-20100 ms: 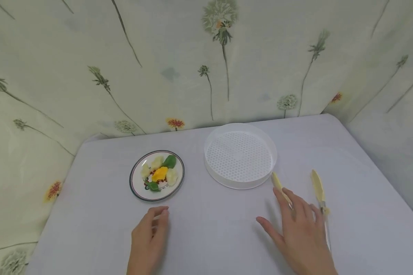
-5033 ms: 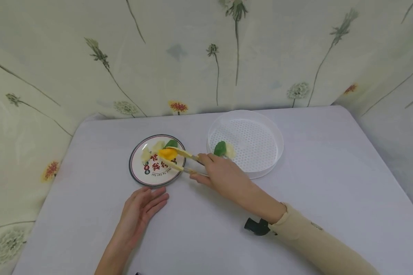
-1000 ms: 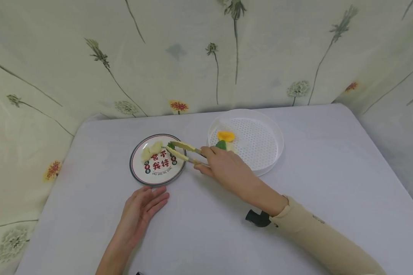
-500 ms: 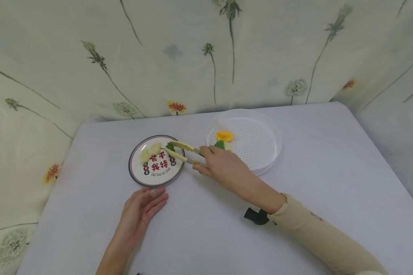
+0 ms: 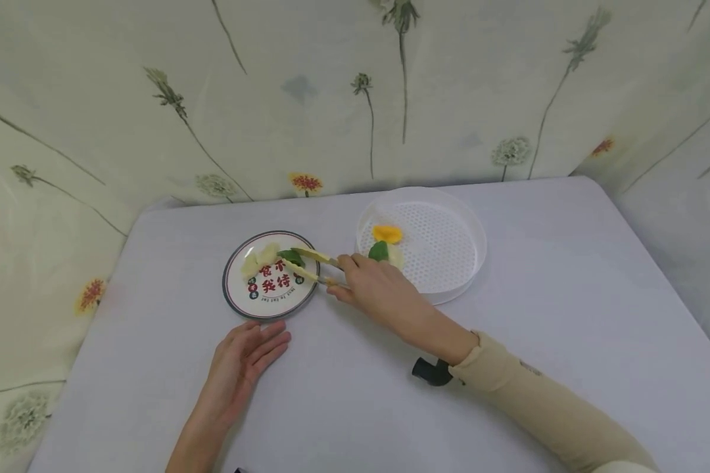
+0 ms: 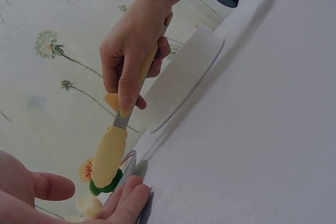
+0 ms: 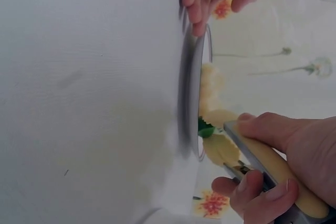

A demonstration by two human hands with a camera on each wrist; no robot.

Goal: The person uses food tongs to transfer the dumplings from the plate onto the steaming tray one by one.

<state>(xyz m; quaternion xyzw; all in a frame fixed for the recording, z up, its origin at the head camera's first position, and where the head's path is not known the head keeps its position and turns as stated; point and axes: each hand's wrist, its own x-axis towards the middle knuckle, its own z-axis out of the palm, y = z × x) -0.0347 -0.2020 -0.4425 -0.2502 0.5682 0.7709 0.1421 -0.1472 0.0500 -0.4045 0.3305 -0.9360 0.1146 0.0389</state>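
Observation:
My right hand (image 5: 363,286) grips yellow tongs (image 5: 309,263), whose tips pinch a green dumpling (image 5: 291,257) over the round plate (image 5: 236,303) with red characters. Pale dumplings (image 5: 259,258) lie at the plate's far left. The left wrist view shows the tongs (image 6: 109,153) closed on the green dumpling (image 6: 105,186). My left hand (image 5: 247,355) lies flat on the table just in front of the plate, fingertips (image 7: 202,3) near its rim (image 7: 188,103). The white perforated steamer tray (image 5: 467,226) holds an orange, a green and a pale dumpling (image 5: 387,233).
The table (image 5: 568,315) is covered in a pale lilac cloth. A flowered curtain (image 5: 331,98) closes off the back and both sides. A black wrist-worn camera (image 5: 428,371) hangs under my right forearm.
The tongs' tips have closed on the green dumpling at the plate's far right. My left hand has stayed flat in place.

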